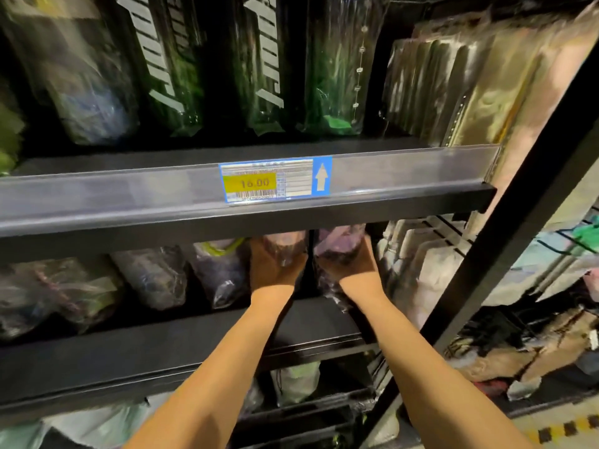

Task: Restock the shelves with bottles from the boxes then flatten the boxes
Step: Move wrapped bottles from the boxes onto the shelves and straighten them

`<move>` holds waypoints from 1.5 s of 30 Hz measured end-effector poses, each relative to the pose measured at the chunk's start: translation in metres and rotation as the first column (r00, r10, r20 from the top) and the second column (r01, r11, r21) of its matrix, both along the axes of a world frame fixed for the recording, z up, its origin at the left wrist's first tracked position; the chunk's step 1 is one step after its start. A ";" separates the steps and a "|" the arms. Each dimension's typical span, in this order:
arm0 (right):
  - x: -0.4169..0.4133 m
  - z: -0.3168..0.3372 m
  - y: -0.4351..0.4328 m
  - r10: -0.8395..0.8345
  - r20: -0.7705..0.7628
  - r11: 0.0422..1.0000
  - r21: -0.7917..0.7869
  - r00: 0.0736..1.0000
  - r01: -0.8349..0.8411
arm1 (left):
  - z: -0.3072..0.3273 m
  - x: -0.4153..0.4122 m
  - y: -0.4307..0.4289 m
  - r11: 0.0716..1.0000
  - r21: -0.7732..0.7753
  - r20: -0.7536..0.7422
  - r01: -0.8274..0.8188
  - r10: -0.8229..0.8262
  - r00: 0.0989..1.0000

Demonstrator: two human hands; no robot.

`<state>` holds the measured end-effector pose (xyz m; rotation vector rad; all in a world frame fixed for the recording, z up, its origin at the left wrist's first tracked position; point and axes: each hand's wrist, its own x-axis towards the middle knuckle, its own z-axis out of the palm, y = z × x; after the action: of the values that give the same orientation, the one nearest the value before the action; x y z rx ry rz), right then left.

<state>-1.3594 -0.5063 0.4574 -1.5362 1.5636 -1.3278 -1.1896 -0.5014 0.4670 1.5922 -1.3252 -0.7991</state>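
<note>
Hands, two: left hand (pixel 274 270) holds first pack (pixel 285 243), right hand (pixel 353 264) second pack (pixel 337 241).

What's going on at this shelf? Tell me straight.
A person is restocking. The left hand holds one plastic-wrapped bottle and the right hand holds a second wrapped bottle. Both are at the middle shelf, just below the rail that carries the 16.00 price tag. More wrapped bottles stand to their left on that shelf. No box shows in this view.
</note>
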 end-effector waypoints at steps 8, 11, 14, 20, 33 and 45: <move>0.014 0.007 -0.007 -0.154 0.016 0.987 -0.053 0.988 0.155 | 0.000 -0.002 -0.007 0.974 -0.207 -0.147 -0.095 0.065 0.987; 0.012 0.004 -0.006 -0.154 -0.009 0.988 0.022 0.988 0.154 | -0.002 -0.003 -0.005 0.973 -0.206 -0.113 -0.106 0.084 0.990; 0.012 0.006 0.002 -0.156 -0.043 0.979 0.129 0.987 0.161 | 0.000 -0.001 0.002 0.978 -0.175 -0.018 -0.111 0.110 0.994; 0.021 0.021 0.023 -0.253 -0.119 0.959 0.104 0.960 0.265 | 0.007 0.007 0.042 0.998 -0.055 0.131 0.003 0.004 0.991; 0.080 0.028 0.171 -0.022 -0.851 0.866 0.246 0.526 0.434 | 0.035 0.101 0.135 0.925 0.195 0.617 0.326 -0.374 0.692; 0.170 -0.025 0.333 0.154 -0.873 0.794 0.388 0.463 0.468 | -0.026 0.216 0.281 0.892 0.287 0.820 0.350 -0.418 0.391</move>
<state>-1.1899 -0.1729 0.4324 -1.7181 2.4881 0.1407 -0.9734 -0.2203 0.4409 1.8419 -2.5204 -0.2097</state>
